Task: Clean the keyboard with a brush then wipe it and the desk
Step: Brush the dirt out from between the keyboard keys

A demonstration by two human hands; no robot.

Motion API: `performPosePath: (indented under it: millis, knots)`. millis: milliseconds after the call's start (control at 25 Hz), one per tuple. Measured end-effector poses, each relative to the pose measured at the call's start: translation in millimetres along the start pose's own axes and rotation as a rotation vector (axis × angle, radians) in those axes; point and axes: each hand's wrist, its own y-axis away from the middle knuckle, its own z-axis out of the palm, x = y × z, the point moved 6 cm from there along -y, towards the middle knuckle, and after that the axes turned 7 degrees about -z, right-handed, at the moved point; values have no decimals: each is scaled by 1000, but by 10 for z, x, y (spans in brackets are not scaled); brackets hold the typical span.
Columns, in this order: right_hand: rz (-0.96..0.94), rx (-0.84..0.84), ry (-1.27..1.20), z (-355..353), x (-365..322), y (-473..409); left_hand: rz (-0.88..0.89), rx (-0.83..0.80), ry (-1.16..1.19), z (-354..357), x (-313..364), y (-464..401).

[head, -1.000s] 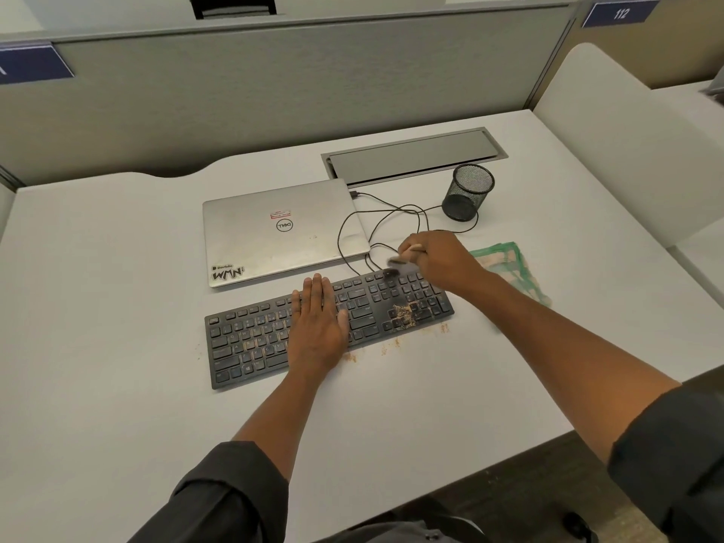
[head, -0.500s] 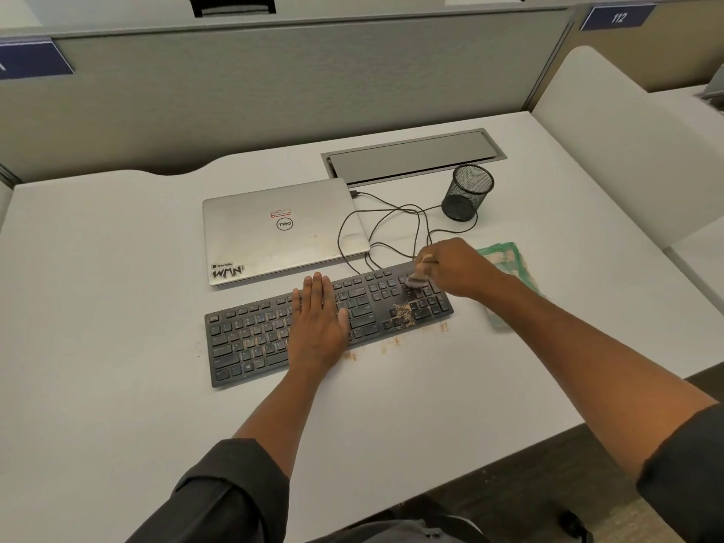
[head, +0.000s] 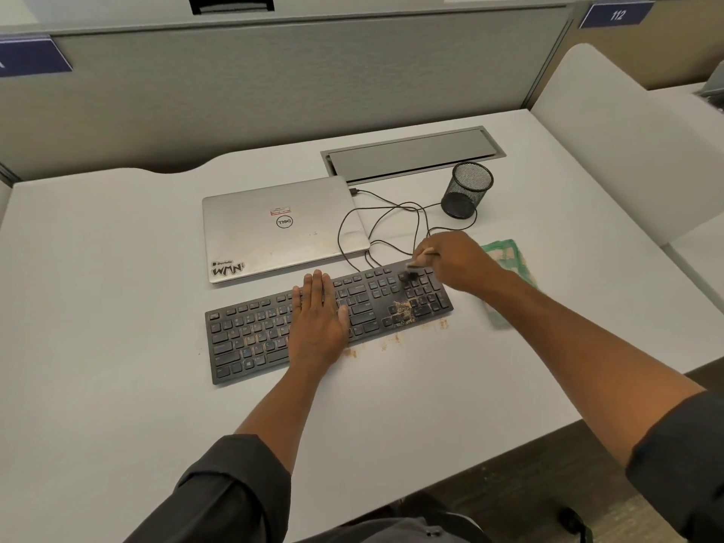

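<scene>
While left hand [head: 318, 323] lies flat on keyboard [head: 250, 339]; right hand [head: 456, 260] grips brush [head: 415, 268]

My keyboard [head: 274, 331] is matt black plastic, the Dell laptop [head: 282, 229] brushed silver metal, the pen cup [head: 466, 190] black wire mesh, the desk [head: 117, 307] smooth matt white.

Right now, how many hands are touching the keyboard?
1 directly. The left hand lies flat on the middle of the keyboard. The right hand grips a brush over the number pad; only the bristles seem to reach the keys.
</scene>
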Motion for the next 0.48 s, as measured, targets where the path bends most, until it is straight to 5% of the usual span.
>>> performPosePath:
  millis: [280, 480]
  knots:
    - [6, -21, -89, 223, 107, 295, -1, -10, -7, 17, -5, -8]
    - [45, 130, -21, -31, 409, 351, -4, -22, -9, 18, -8, -6]
